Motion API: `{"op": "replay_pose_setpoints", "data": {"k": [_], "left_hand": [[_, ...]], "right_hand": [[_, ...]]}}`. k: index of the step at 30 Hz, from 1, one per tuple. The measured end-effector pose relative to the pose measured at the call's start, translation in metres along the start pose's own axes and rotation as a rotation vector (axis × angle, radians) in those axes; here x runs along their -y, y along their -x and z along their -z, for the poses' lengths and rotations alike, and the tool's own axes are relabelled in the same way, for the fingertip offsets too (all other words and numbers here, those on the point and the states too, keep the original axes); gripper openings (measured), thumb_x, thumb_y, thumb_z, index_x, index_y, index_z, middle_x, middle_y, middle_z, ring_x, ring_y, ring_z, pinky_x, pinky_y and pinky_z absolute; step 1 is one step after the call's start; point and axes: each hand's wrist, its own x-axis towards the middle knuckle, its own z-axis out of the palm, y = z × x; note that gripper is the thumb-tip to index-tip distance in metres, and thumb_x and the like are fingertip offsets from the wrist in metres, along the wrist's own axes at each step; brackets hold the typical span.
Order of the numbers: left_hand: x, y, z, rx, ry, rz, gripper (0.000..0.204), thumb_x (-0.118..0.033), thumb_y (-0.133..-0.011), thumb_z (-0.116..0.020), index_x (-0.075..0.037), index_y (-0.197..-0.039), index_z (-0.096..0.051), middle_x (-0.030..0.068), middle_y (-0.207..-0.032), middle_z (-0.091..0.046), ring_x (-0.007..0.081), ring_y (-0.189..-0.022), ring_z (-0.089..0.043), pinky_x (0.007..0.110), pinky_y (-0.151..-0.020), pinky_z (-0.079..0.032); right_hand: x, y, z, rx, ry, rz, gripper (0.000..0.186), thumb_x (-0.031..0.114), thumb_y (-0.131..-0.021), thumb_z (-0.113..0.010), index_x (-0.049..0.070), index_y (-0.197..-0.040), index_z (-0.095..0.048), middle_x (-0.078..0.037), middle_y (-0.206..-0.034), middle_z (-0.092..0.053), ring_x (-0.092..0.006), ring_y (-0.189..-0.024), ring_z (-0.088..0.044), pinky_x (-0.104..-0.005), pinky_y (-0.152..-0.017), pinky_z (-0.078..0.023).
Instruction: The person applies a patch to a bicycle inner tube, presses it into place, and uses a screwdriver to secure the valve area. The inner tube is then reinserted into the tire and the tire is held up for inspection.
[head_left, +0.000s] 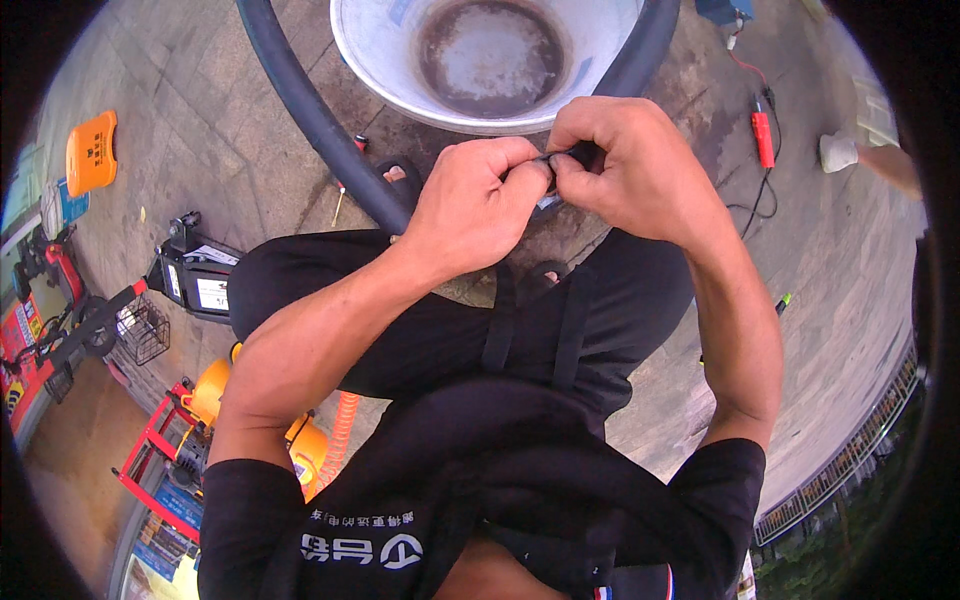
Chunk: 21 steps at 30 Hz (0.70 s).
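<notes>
Pinching one small dark piece (547,157) with closed fingers (524,182), left hand (470,195) and right hand (637,165) meet near one silver basin (385,65)

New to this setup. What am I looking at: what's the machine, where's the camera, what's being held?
There's no machine: a person works bare-handed. The one picture comes from the left of two fisheye cameras worn on their head, looking down, so straight edges bend near the rim. Picture left is the person's left.

The left hand and right hand meet, fingertips pinching a small dark piece; too little shows to say what it is. Just beyond them is a round silver-grey metal basin, stained brown inside, with a thick black rubber tube curving along both its sides.

On the paved ground lie an orange, roughly square object to the left and a red cylindrical tool with a dark cable to the right.
</notes>
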Motion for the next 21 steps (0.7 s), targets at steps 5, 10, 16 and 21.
{"op": "replay_pose_setpoints", "data": {"k": [5,10,16,21], "left_hand": [[-0.001,0.002,0.003,0.061,0.007,0.075,0.020,-0.012,-0.087,-0.049,0.002,-0.088,-0.063,0.0017,-0.068,-0.054,0.0076,-0.063,-0.047,0.027,-0.058,-0.041],[-0.009,0.004,0.003,0.118,0.005,0.163,0.015,-0.009,-0.087,-0.054,0.002,-0.089,-0.063,-0.0032,-0.072,-0.055,0.0046,-0.067,-0.047,0.023,-0.059,-0.040],[-0.017,0.006,0.003,0.058,-0.123,0.069,0.012,-0.010,-0.085,-0.057,0.001,-0.085,-0.062,-0.0037,-0.066,-0.052,0.0035,-0.065,-0.044,0.023,-0.056,-0.038],[-0.013,0.010,0.003,0.024,-0.242,-0.034,0.012,-0.009,-0.086,-0.057,0.001,-0.085,-0.062,-0.0036,-0.067,-0.054,0.0038,-0.065,-0.045,0.024,-0.057,-0.040]], "right_hand": [[-0.001,0.001,0.000,-0.007,-0.003,-0.012,0.013,0.002,-0.067,-0.063,-0.003,-0.078,-0.059,-0.014,-0.066,-0.056,-0.0223,-0.057,-0.055,-0.0315,-0.056,-0.046],[-0.002,0.002,0.004,0.034,-0.030,-0.040,0.012,0.010,-0.067,-0.064,0.001,-0.075,-0.062,-0.018,-0.070,-0.060,-0.0369,-0.070,-0.060,-0.0409,-0.062,-0.048],[0.002,0.005,0.000,-0.018,0.044,-0.031,0.011,0.009,-0.067,-0.062,0.000,-0.073,-0.058,-0.017,-0.070,-0.059,-0.0374,-0.070,-0.059,-0.0422,-0.062,-0.047],[-0.001,0.005,-0.001,-0.013,0.081,-0.010,0.011,0.003,-0.067,-0.063,0.000,-0.078,-0.058,-0.015,-0.073,-0.060,-0.0304,-0.065,-0.058,-0.0359,-0.058,-0.047]]}}
